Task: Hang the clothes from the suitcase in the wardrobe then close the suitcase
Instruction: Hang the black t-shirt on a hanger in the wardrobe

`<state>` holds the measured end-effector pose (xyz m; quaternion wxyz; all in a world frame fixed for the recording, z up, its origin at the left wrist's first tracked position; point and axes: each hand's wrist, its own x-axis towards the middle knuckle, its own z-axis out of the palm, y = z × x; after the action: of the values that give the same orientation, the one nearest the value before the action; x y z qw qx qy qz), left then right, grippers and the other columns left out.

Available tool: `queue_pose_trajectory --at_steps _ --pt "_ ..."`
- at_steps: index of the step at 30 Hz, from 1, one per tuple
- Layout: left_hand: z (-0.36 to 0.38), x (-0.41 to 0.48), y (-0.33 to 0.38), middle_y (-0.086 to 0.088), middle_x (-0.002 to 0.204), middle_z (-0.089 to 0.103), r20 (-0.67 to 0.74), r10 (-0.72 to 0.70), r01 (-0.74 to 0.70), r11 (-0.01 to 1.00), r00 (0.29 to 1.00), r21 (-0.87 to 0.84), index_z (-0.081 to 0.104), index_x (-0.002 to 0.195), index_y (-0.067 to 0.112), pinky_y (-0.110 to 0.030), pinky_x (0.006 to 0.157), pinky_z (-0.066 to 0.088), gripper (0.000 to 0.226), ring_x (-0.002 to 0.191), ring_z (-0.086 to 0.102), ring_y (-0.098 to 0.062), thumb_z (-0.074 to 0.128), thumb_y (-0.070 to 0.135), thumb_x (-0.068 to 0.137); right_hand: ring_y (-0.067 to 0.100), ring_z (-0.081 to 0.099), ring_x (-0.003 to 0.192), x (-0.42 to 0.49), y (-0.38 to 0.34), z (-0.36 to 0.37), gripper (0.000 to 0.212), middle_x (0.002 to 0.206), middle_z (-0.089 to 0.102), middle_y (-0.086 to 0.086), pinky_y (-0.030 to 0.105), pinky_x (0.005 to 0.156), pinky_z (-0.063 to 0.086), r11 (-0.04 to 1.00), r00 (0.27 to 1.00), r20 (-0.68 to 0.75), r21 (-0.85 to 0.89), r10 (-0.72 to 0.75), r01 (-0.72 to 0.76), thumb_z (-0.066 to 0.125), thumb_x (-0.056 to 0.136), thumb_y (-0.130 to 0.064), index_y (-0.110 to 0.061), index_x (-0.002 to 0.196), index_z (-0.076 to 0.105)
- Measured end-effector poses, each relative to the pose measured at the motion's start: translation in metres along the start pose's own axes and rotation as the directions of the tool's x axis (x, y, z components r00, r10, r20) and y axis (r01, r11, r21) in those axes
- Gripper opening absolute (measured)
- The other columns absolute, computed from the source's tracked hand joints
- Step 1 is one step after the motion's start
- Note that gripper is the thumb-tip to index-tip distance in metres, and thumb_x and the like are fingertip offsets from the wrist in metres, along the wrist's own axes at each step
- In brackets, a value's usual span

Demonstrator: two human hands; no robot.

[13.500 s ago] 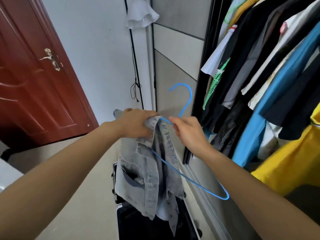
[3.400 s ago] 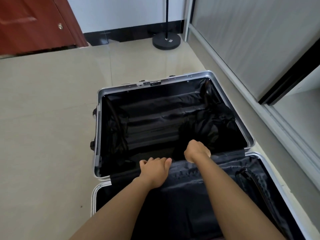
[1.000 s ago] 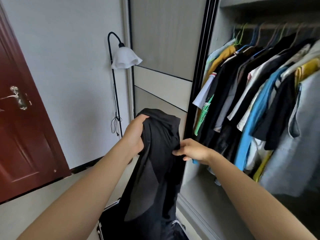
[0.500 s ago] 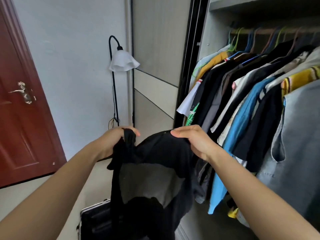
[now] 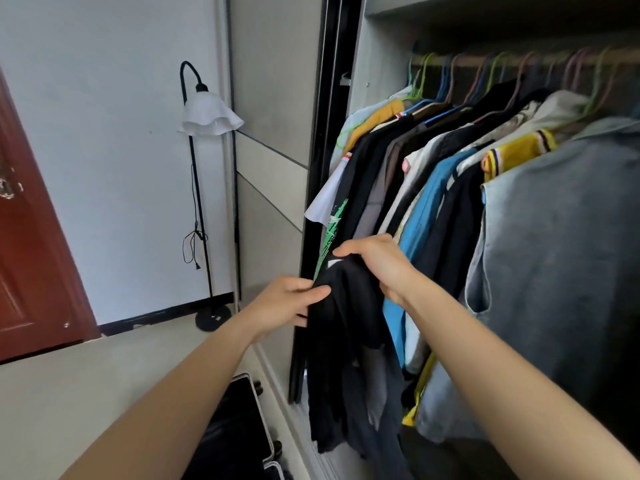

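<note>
Now the black garment [image 5: 346, 327] hangs bunched and narrow before the wardrobe's [image 5: 388, 36] open edge, no longer spread wide between the hands as half a second ago. The left hand [image 5: 287, 303] pinches its side; the right hand [image 5: 377, 265] grips its top. Its lower folds merge with dark hanging clothes [image 5: 450, 188]. Only a corner of the suitcase [image 5: 239, 424], black-lined and metal-rimmed, shows below.

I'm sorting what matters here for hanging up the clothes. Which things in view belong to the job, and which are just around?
Part of the job:
- black garment, held by left hand and right hand
- wardrobe rail with hung clothes
- suitcase on the floor

Just around:
- floor lamp
- red door
</note>
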<state>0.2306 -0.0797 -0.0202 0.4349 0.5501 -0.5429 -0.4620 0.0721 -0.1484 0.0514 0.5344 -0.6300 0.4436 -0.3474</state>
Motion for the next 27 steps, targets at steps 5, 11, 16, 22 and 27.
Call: queue_pose_trajectory --at_steps 5,11,16,22,27 --pt "0.005 0.015 0.007 -0.005 0.104 0.073 0.138 -0.052 0.058 0.998 0.989 -0.039 0.069 0.113 0.013 -0.033 0.089 0.051 0.039 0.096 0.068 -0.020 0.049 0.043 0.097 0.001 0.060 0.062 -0.010 -0.006 -0.039 0.010 0.056 0.065 -0.015 0.022 0.066 0.043 0.985 0.996 -0.029 -0.158 -0.078 0.073 0.072 0.082 -0.015 -0.008 0.088 0.076" --pt "0.011 0.034 0.023 0.001 0.077 0.061 0.062 -0.119 0.111 0.987 0.991 0.112 0.064 0.087 0.007 -0.023 0.061 0.041 0.026 0.071 0.057 -0.016 0.068 0.030 0.073 -0.006 0.051 0.060 -0.020 -0.009 -0.051 0.023 0.061 0.059 -0.020 0.012 0.063 0.036 0.923 0.977 0.039 -0.321 -0.209 0.211 0.061 0.093 -0.013 -0.019 0.072 0.067" --pt "0.000 0.045 0.052 -0.007 0.057 0.039 -0.207 0.251 0.001 0.633 0.946 0.774 0.050 0.061 0.011 -0.023 0.044 0.021 0.023 0.051 0.035 -0.017 0.053 0.009 0.084 0.005 0.056 0.068 -0.029 -0.013 -0.049 0.011 0.080 0.062 0.004 0.012 0.069 0.042 0.812 0.961 0.143 -0.514 -0.236 0.276 0.072 0.086 -0.010 0.000 0.084 0.067" --pt "-0.008 0.060 0.075 -0.003 0.056 0.034 -0.182 0.220 0.002 0.632 0.958 0.775 0.035 0.055 0.011 -0.026 0.048 0.020 0.028 0.052 0.033 -0.017 0.042 -0.004 0.077 0.033 0.061 0.093 -0.037 -0.010 -0.062 0.021 0.099 0.060 0.011 0.033 0.069 0.044 0.233 0.958 -0.147 -0.969 -0.245 -0.089 0.052 0.080 0.000 -0.011 0.098 0.058" --pt "0.003 0.071 0.105 -0.011 0.078 0.052 -0.262 -0.052 0.116 0.965 0.964 0.235 0.052 0.085 0.008 -0.029 0.063 0.031 0.008 0.067 0.048 -0.023 0.044 0.008 0.086 0.033 0.061 0.099 -0.037 -0.005 -0.113 0.022 0.103 0.062 0.012 0.033 0.074 0.046 0.321 0.897 -0.418 -0.877 -0.146 -0.357 0.052 0.083 -0.006 -0.012 0.103 0.059"
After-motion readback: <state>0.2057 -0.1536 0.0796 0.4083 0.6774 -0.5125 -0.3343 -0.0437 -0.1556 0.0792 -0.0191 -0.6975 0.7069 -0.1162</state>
